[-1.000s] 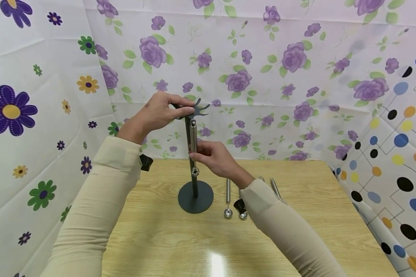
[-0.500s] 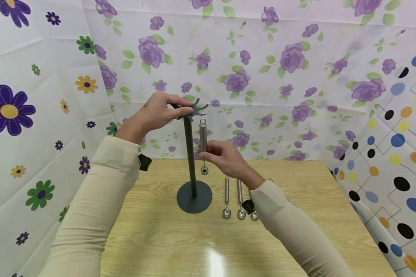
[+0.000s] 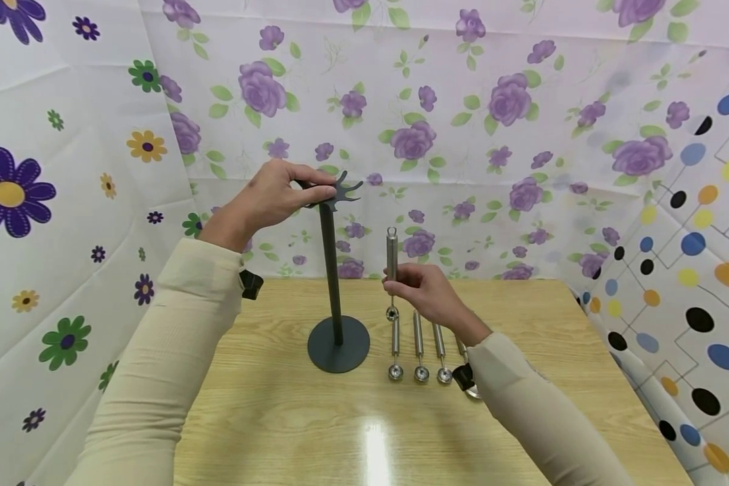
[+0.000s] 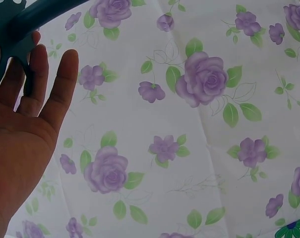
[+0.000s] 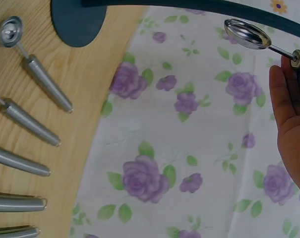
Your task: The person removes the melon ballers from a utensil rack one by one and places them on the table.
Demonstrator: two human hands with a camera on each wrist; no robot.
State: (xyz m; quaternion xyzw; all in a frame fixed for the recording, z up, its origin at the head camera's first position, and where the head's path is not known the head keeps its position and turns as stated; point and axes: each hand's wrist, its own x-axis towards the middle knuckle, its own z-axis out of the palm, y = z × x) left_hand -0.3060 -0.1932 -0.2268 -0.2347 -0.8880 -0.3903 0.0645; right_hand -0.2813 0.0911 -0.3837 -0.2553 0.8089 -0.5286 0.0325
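My left hand (image 3: 279, 194) pinches the flat top of a black utensil stand (image 3: 330, 263) between thumb and fingers. Curved hooks spread from that top. In the left wrist view the fingers (image 4: 38, 74) lie behind the hooked plate (image 4: 11, 37). Right of the pole, my right hand (image 3: 428, 290) grips a small round-bowled metal spoon (image 3: 391, 251) by its handle. The spoon is upright, hanging loop at the top and bowl at the bottom, raised above the table. Its shiny bowl (image 5: 246, 33) shows in the right wrist view; most of the handle is cut off there.
Several similar metal spoons (image 3: 422, 373) lie in a row on the wooden table (image 3: 267, 405), right of the stand's round base (image 3: 340, 361). The right sleeve partly covers the rightmost one in the head view. Patterned cloths (image 3: 522, 61) enclose the table at the back and sides.
My right hand has moved right and slightly down with the spoon, away from the stand's hooks. The left hand keeps its hold on the stand's top.
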